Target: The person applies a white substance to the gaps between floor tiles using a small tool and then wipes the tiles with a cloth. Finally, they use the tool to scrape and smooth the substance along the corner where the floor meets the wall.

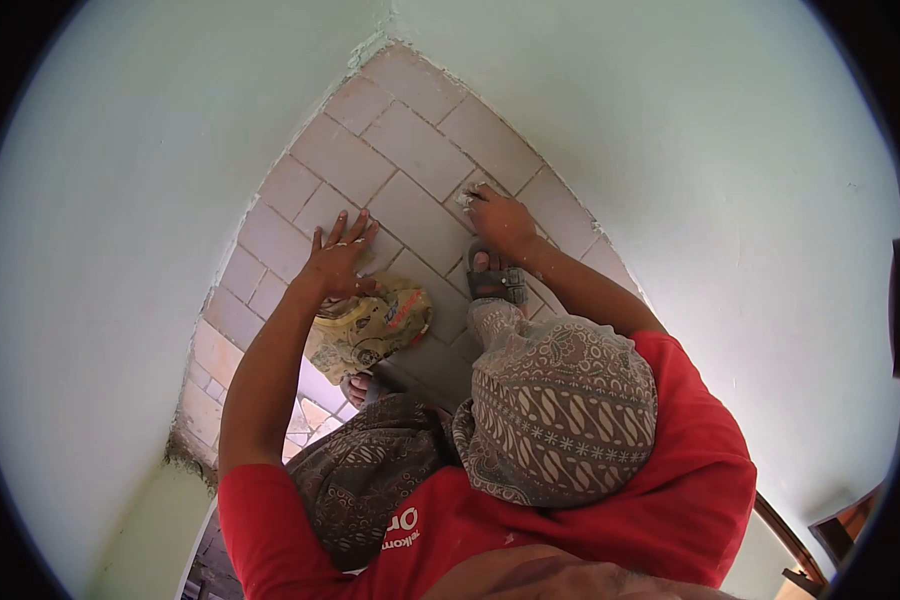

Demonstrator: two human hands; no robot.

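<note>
My left hand (342,262) lies on the floor tiles with its fingers spread, and nothing is in it. Just below it is a crumpled yellowish plastic bag (375,322) with printing on it, close to the wrist and thumb. My right hand (503,220) is closed on a small pale wad (466,194), pressed to the tiles near the right wall; whether it is cloth or sponge is hard to make out. The pinkish floor tiles (410,210) have darker joint lines between them.
Pale green walls rise on the left (160,180) and right (690,170), meeting in a corner ahead. Rough whitish filler runs along their bases. A sandalled foot (492,275) stands below my right hand; another foot (358,388) is beside the bag. Wooden pieces (845,525) stand at lower right.
</note>
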